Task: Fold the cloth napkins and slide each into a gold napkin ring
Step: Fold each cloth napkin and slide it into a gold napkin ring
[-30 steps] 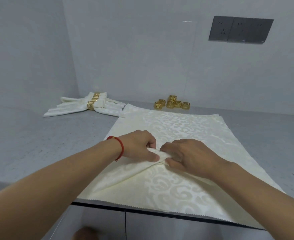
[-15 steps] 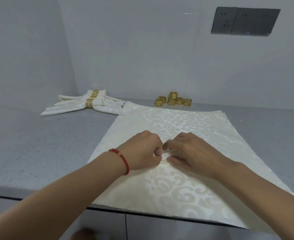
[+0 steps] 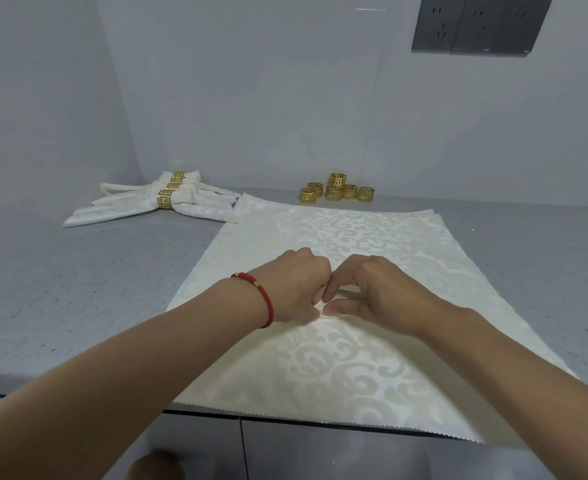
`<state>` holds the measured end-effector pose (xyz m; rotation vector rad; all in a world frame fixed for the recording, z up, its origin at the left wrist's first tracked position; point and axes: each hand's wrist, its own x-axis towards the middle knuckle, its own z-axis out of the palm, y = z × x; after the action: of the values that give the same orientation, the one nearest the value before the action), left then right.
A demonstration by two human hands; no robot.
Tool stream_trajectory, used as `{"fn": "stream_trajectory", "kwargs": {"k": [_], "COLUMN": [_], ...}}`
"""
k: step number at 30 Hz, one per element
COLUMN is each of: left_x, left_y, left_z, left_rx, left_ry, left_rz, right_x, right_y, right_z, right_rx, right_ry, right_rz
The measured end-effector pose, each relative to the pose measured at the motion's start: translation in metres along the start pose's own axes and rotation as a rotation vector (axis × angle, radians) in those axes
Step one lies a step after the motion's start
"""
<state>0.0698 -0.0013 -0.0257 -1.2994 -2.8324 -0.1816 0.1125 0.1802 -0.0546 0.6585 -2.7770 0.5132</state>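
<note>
Your two forearms reach in from the lower corners of the frame and meet at its centre, over the cream patterned napkin (image 3: 354, 368) that lies spread flat on the grey counter (image 3: 77, 289). Its near scalloped edge hangs just past the counter's front lip, low in the frame.

Your left hand (image 3: 290, 289) sits knuckles up, wrist slightly bent, with a red cord bracelet (image 3: 263, 297) round the wrist. Its fingers are curled under and its thumb presses forward — it pinches a small raised bit of the napkin at the middle of the cloth. Your right hand (image 3: 372, 289) arches beside it, back of the hand upward, with the thumb low along the cloth and the fingers bent down toward the thumb, nipping the same little ridge of fabric. The fingertips of both hands touch or nearly touch there.

In the upper left of the frame, well apart from your hands, lie the finished napkins (image 3: 154, 206), each gathered through a gold ring and fanned out on the counter. At upper centre, by the wall, stands a cluster of loose gold rings (image 3: 337, 192) — one stacked on the others. A dark socket panel (image 3: 476, 26) sits on the wall at the upper right.
</note>
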Motion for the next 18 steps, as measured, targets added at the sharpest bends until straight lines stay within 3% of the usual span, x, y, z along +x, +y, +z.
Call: {"fn": "stream_trajectory", "kwargs": {"k": [5, 9, 18], "left_x": [0.001, -0.001, 0.069], "left_y": [0.002, -0.004, -0.087], "left_z": [0.006, 0.019, 0.007], "left_rx": [0.028, 0.113, 0.187], "left_ry": [-0.001, 0.076, 0.216], "left_rz": [0.003, 0.0, -0.29], "right_x": [0.0, 0.008, 0.083], "right_y": [0.0, 0.004, 0.087], "right_z": [-0.008, -0.021, -0.006], "right_rx": [-0.013, 0.127, 0.27], "right_ry": [-0.066, -0.099, 0.375], "right_rz": [0.023, 0.1, 0.441]}}
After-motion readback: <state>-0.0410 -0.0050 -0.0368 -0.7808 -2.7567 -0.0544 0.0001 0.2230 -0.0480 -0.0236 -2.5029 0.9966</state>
